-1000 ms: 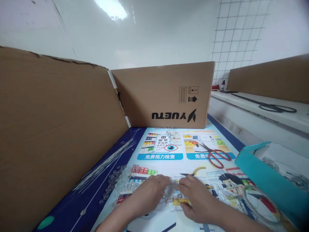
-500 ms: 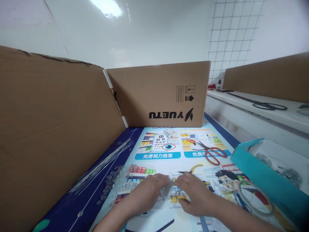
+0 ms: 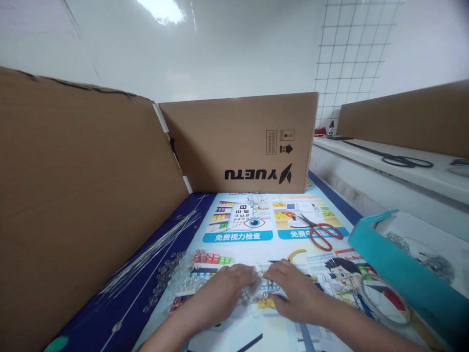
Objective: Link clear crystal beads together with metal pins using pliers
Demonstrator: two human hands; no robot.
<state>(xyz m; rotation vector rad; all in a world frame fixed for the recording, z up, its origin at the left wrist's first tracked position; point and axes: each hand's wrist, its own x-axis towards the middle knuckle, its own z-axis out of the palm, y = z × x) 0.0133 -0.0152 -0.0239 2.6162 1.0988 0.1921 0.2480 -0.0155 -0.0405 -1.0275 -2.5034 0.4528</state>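
The left hand (image 3: pixel 220 293) and right hand (image 3: pixel 298 296) are curled narrow, holding the clear beadwork (image 3: pixel 266 294) between them, low over the picture-covered table (image 3: pixel 223 338). Both have hardly moved since a second ago. Yellow pliers (image 3: pixel 296 254) lie just past the right hand; loose beads (image 3: pixel 183 276) lie near the left. Farther out, the red scissors (image 3: pixel 325 237) and blue box (image 3: pixel 399 269) stayed put. The view turned slightly right.

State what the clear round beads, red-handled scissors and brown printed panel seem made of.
Clear round beads: glass or plastic, being see-through and glossy; which is unclear.
Red-handled scissors: dark blades probably metal, smooth red handles likely plastic.
Brown printed panel: likely matte cardboard, given colour and carton markings.
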